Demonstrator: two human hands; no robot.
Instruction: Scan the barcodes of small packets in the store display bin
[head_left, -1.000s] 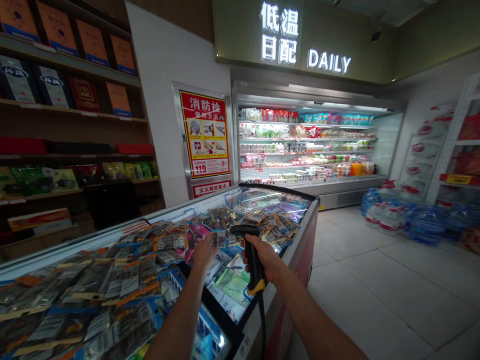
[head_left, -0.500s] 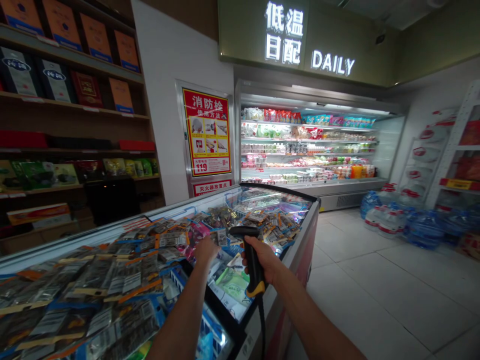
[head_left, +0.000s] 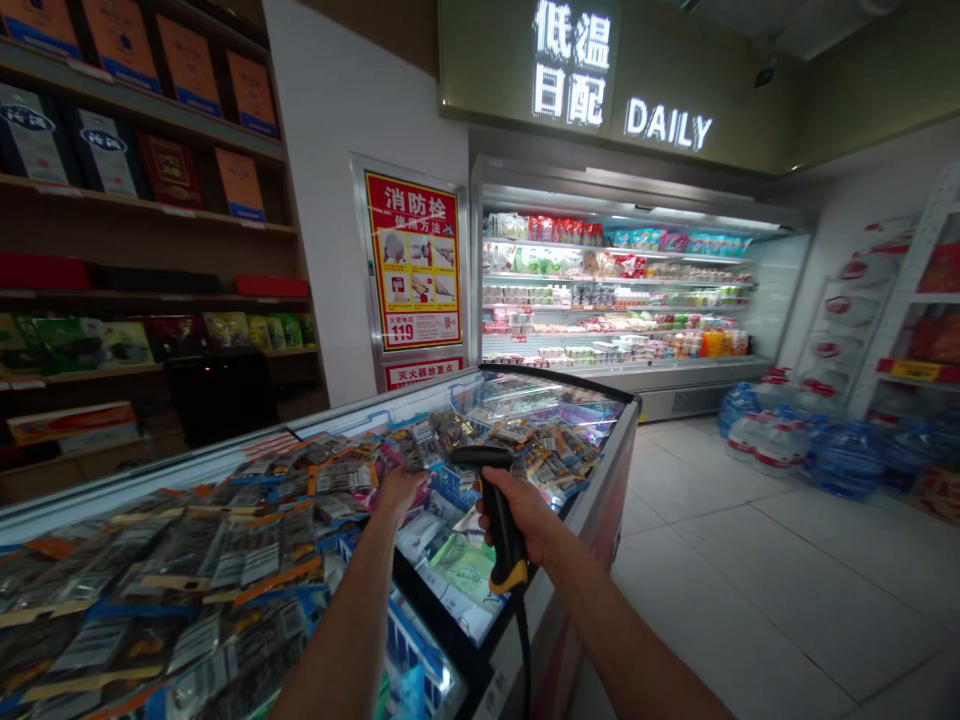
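Note:
My right hand (head_left: 521, 515) is closed round the handle of a black barcode scanner (head_left: 504, 530) with a yellow-tipped base, held upright over the near side of an open chest freezer (head_left: 622, 440). A black cord hangs from the scanner. To its left, my left hand (head_left: 399, 490) reaches among dark clear-fronted packets (head_left: 420, 440) and a pink package (head_left: 384, 462). Its fingertips are small and partly hidden, so I cannot see whether they grip a packet. Below and between the hands lies a green package (head_left: 466, 562) in the freezer.
Many flat packets (head_left: 247, 555) fill the freezer's left part. A black divider bar (head_left: 435, 610) crosses its near end. Beyond stands a lit dairy cooler (head_left: 622, 300); at right are large water bottles (head_left: 851, 460) on the tiled floor. Shelves (head_left: 150, 215) of boxes line the left.
My left hand has moved slightly left and toward me. A barcoded packet beside its fingertips no longer shows there; blue basket wire does. The scanner has shifted slightly left.

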